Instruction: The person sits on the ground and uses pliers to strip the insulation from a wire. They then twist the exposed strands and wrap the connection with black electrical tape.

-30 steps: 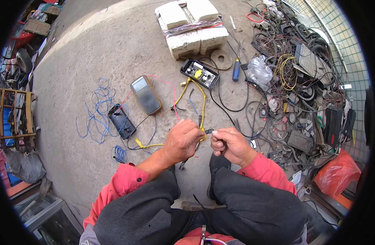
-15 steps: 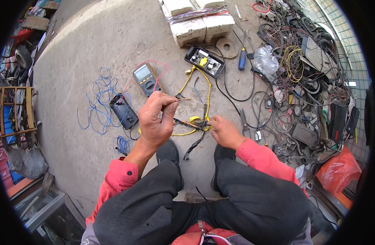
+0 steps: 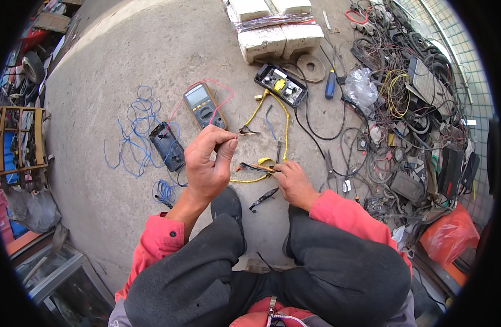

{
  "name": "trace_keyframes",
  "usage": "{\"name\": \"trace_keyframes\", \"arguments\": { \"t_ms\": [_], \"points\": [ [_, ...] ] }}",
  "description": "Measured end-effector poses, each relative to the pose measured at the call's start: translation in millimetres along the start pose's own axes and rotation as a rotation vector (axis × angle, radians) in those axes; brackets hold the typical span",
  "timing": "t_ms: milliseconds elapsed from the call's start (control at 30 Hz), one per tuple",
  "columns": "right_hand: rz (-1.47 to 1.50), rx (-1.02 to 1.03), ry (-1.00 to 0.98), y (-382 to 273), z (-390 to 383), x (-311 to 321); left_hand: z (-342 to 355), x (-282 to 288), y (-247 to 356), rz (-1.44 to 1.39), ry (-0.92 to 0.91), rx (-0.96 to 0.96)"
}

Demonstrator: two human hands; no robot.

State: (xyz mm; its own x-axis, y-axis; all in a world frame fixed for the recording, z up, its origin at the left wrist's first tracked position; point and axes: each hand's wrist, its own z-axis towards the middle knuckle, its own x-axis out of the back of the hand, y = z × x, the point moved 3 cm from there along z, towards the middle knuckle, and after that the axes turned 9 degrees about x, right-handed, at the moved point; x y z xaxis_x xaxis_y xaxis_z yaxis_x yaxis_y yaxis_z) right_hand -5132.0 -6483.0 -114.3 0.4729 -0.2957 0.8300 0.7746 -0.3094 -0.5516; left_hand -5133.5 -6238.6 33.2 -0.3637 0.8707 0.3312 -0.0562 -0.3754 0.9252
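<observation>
My left hand [image 3: 207, 163] is raised, thumb and forefinger pinched on the end of a thin red wire [image 3: 224, 83] that runs over from the multimeter [image 3: 205, 106]. Just beyond those fingertips lies the dark, bared end of a yellow cable [image 3: 287, 128]. My right hand [image 3: 297, 184] is low over the floor, fingers closed around an orange-and-black cable end [image 3: 256, 167]; its fingertips partly hide the cable. Yellow cable joins an open black case with a circuit board [image 3: 281, 85]. A short black taped piece [image 3: 264, 199] lies between my shoes.
An empty-looking black case half [image 3: 167, 150] and tangled blue wire [image 3: 135, 133] lie left. Near the right hand are scissors [image 3: 330, 169]; farther off, a blue screwdriver [image 3: 330, 84] and foam blocks [image 3: 275, 41]. A big heap of scrap cables [image 3: 397, 101] fills the right.
The right hand has turned slightly and shifted right and down, moving the orange-and-black cable with it. The left hand stays pinched in nearly the same place. The whole view has shifted slightly.
</observation>
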Motion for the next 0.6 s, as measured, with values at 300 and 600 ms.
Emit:
{"name": "trace_keyframes", "arguments": {
  "t_ms": [300, 600],
  "points": [
    [0.550, -0.544, 0.485, 29, -5, 51, 1, -5, 2, 0.014, 0.008, -0.013],
    [1.249, -0.780, 0.810, 70, -30, 76, -1, -13, 3, -0.008, -0.024, 0.026]
  ]
}}
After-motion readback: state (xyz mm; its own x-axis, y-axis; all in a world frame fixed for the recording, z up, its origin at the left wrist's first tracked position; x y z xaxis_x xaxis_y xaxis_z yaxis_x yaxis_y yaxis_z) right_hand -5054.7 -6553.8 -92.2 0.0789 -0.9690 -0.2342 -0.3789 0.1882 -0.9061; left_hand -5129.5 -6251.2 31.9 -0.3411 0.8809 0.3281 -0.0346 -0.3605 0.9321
